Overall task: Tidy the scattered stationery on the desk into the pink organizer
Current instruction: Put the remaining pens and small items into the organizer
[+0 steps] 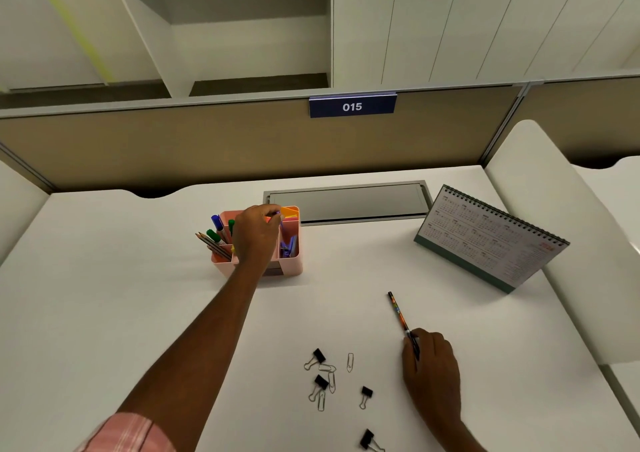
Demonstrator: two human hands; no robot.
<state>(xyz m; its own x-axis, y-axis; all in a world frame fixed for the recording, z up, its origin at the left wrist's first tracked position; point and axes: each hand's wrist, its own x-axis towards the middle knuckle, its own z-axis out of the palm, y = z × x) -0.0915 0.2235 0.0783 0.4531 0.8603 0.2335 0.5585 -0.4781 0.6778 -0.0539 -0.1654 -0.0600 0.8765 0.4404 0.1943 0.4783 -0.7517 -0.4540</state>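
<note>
The white desk (pixel 138 313) is lying under both my hands. A desk calendar (pixel 491 240) is standing well ahead of and to the right of my right fingers, tilted, w/ its spiral edge up. A grey cable hatch (pixel 346 202) is sitting just beyond my left fingertips, flush w/ the desk.

The pink organizer (pixel 292 264) is sitting directly under my left hand (pixel 258 235). My left arm is reaching fwd over it, pink checked sleeve (pixel 128 434) at the elbow end. My left fingers are pinching together on a thin purple pen (pixel 281 225), which is pointing down into the organizer's right compartment; other purple items are already sitting there. Orange sticky notes (pixel 290 212) are standing in the rear compartment, just past my fingertips. Markers and pencils (pixel 216 237) are leaning out of the compartments left of my knuckles.

My right hand (pixel 433 368) is resting on the desk, well apart from the organizer, nearer my body. Its fingers are clamping the near end of a patterned pencil (pixel 398 313); the rest of the pencil is lying on the desk, pointing away from my fingertips.

Black binder clips (pixel 318 356) and wire paper clips (pixel 350 361) are lying scattered left of my right fingers, on the bare desk. One more binder clip (pixel 367 439) is lying closer to me, beside my right wrist.
</note>
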